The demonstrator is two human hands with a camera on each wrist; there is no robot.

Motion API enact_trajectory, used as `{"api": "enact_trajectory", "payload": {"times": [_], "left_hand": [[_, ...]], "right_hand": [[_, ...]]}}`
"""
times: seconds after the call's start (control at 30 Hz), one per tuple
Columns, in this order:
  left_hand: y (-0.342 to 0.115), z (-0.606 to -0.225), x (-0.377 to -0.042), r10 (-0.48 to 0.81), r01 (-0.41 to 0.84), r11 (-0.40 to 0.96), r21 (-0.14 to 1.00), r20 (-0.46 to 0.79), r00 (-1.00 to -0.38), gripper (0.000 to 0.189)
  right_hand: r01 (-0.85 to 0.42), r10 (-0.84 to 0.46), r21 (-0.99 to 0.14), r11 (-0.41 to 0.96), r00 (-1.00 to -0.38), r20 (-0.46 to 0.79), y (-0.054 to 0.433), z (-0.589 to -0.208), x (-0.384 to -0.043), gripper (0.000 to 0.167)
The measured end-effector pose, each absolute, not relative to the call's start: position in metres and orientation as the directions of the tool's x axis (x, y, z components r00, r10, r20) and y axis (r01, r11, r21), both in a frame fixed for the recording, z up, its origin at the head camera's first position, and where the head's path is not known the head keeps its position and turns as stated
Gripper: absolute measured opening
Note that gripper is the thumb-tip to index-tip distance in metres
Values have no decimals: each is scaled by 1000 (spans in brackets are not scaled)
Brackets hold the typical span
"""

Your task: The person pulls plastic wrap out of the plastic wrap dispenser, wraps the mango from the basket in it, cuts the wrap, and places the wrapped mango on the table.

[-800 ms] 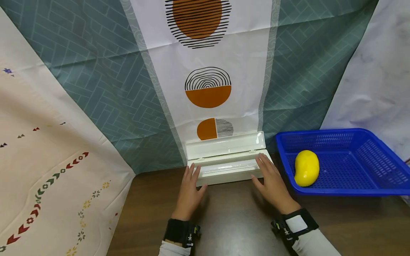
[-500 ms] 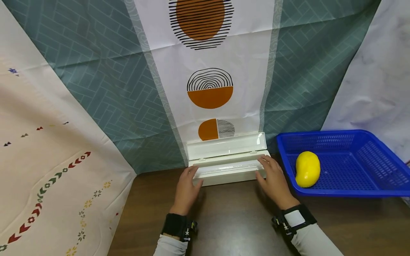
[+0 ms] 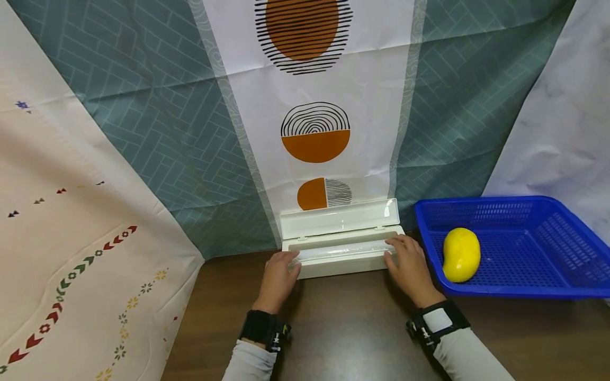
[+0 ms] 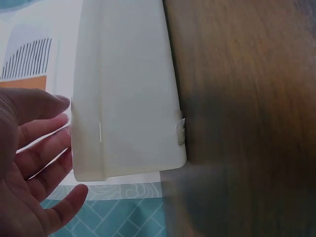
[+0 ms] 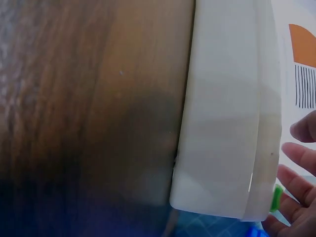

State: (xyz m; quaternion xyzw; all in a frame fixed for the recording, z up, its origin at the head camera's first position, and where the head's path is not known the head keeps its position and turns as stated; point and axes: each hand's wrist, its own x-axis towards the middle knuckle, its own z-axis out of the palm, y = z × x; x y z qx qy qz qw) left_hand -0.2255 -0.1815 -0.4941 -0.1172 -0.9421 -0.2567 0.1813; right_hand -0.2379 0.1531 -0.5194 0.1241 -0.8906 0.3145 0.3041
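Observation:
A long white cling film dispenser box point(image 3: 345, 264) stands on the table against the patterned cloth, its lid point(image 3: 339, 219) raised at the back. Inside lies a roll of clear cling film point(image 3: 343, 251). My left hand point(image 3: 278, 279) is at the box's left end, fingertips bent over the end of the roll. At the other end, my right hand point(image 3: 411, 270) reaches over the rim likewise. In the left wrist view, relaxed fingers point(image 4: 47, 143) sit right at the box's upper edge. The right wrist view shows loosely bent fingers point(image 5: 296, 182) beside that edge, near a small green piece point(image 5: 276, 198).
A blue plastic basket point(image 3: 512, 291) stands to the right, close to my right hand, with a yellow mango-shaped fruit point(image 3: 461, 255) inside. Patterned cloth point(image 3: 190, 159) hangs behind the box. The brown table point(image 3: 348, 328) extends in front of it.
Both hands' fingers have gone from stretched out over the box to bent down at the roll's ends. The box and basket stay put; the head view has shifted slightly.

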Motion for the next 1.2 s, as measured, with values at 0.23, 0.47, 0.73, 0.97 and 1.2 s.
{"api": "enact_trajectory", "payload": {"times": [0.23, 0.47, 0.73, 0.97, 1.2], "left_hand": [[-182, -492, -227, 161, 320, 847, 424, 370, -915, 17], [-178, -489, -230, 170, 322, 838, 441, 350, -921, 15], [-175, -488, -235, 145, 292, 818, 496, 313, -939, 14], [-175, -490, -239, 107, 273, 831, 484, 343, -933, 10], [-177, -495, -242, 80, 283, 838, 466, 408, -910, 10]], "right_hand": [[-415, -40, -485, 770, -790, 612, 152, -522, -239, 26], [-412, -49, -470, 781, -790, 611, 154, -522, -243, 20], [-364, -28, -497, 788, -827, 561, 156, -520, -246, 13], [-328, 5, -539, 776, -851, 525, 153, -515, -251, 12], [-329, 12, -555, 764, -853, 522, 150, -513, -255, 10]]}}
